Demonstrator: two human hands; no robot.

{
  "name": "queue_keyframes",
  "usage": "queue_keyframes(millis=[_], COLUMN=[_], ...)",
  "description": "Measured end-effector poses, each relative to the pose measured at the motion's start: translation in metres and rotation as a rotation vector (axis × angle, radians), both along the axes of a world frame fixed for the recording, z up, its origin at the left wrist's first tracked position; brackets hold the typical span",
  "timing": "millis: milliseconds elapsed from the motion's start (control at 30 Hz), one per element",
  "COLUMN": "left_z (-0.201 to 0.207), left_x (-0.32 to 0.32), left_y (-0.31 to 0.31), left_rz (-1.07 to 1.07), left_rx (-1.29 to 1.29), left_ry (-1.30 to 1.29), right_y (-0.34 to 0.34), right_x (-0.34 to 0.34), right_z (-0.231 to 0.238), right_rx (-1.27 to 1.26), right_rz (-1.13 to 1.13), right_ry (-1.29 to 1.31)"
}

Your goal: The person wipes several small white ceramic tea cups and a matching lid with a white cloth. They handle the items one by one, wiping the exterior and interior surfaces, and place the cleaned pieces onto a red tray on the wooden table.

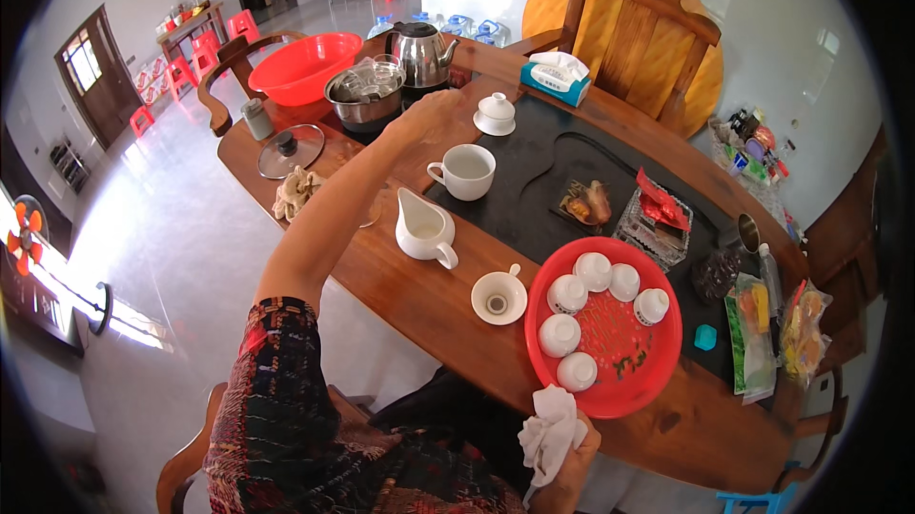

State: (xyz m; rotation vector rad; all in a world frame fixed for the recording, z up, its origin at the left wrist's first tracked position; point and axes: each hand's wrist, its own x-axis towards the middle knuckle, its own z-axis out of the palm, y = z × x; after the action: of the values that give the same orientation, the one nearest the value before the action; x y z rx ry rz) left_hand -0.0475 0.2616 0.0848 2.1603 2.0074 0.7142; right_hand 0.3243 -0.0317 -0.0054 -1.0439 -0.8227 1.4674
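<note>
1. Closest is the dark sleeve with a red and pale pattern (pixel 272 371), on the person's left arm.
2. The big brown wooden surface (pixel 419 290) has curved edges and a long flat black panel (pixel 519 195) in it.
3. A round red plastic tray (pixel 658 352) sits near the person. A deep red plastic basin (pixel 295 93) sits at the far left end.
4. The shiny silver metal kettle (pixel 422 59) stands just right of a round silver metal pot (pixel 367 117) with clear glass things inside.
5. The left hand (pixel 437 117) reaches out near the kettle. Its fingers are blurry, so I cannot tell if they hold anything.
6. The right hand (pixel 577 457) is low down, just beside the near edge of the tray. Its fingers are closed around a crumpled soft white wipe (pixel 551 433), which sticks up above them.
7. A white pitcher with a pouring lip (pixel 424 226) stands near a round white mug (pixel 467 173).
8. A white cup with a lid (pixel 494 116) is near the left hand. A little white strainer with a short handle (pixel 498 299) is left of the tray.
9. Six tiny white cups (pixel 559 334) sit inside the tray.
</note>
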Motion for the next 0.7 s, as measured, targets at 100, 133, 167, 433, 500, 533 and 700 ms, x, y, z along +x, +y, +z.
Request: queue_keyframes(millis=[100,133,167,433,500,533,700], left_z=[0.000,-0.004,-0.009,-0.028,-0.039,-0.044,-0.046], left_x=[0.008,0.008,0.007,0.022,0.019,0.018,0.028], left_y=[0.028,0.035,0.043,0.115,0.133,0.139,0.154], left_rz=[-0.013,0.000,0.012,0.053,0.071,0.084,0.081], left_rx=[0.001,0.015,0.030,-0.076,-0.116,-0.130,-0.310], left_ry=[0.049,0.080,0.111,0.114,0.121,0.122,0.186], right_y=[0.009,0.019,0.023,0.025,0.034,0.036,0.044], right_x=[0.019,0.039,0.047,0.030,0.039,0.039,0.038], right_z=[0.008,0.007,0.002,0.014,0.018,0.015,-0.002], right_rx=[-0.275,-0.334,-0.347,-0.555,-0.703,-0.705,-0.743], right_rz=[0.143,0.345,0.394,0.199,0.340,0.348,0.357], right_ry=[0.535,-0.030,-0.272,-0.005,0.011,0.017,0.037])
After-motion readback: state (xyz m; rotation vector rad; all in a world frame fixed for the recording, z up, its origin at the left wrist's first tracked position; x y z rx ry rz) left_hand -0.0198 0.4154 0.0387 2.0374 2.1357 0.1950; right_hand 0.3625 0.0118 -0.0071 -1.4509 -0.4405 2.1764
